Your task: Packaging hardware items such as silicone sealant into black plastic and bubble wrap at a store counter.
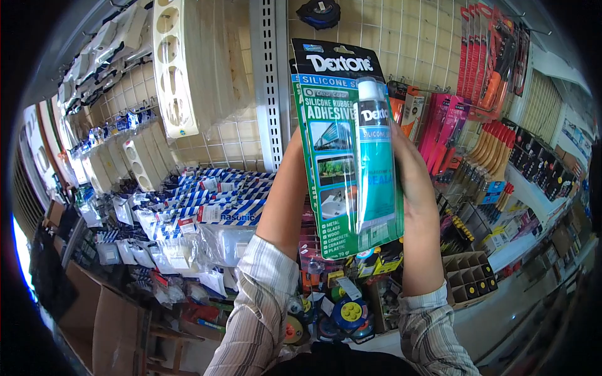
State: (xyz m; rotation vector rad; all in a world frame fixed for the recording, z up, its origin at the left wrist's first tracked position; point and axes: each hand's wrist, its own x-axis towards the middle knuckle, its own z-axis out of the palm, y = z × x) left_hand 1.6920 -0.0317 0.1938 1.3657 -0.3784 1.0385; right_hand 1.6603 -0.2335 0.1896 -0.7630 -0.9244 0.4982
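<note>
A green and black blister card of Dextone silicone sealant [331, 155], with a white-capped teal tube under clear plastic, stands upright close before me. At least one more card shows behind its left edge. My right hand [411, 162] grips the cards along their right edge, its fingers partly behind them. The left forearm reaches up behind the cards' left side, and they hide most of my left hand [295, 141]; what its fingers do there is out of sight. Behind the cards is a wire grid wall [418, 37] with hanging goods.
White socket strips [176, 70] and striped packets [225, 197] hang at the left. Right of the cards are packaged cutters [442, 127] and wooden-handled paint brushes [491, 150]. Below lie cable reels [350, 312], a divided cardboard box [470, 277] and an open carton [117, 324].
</note>
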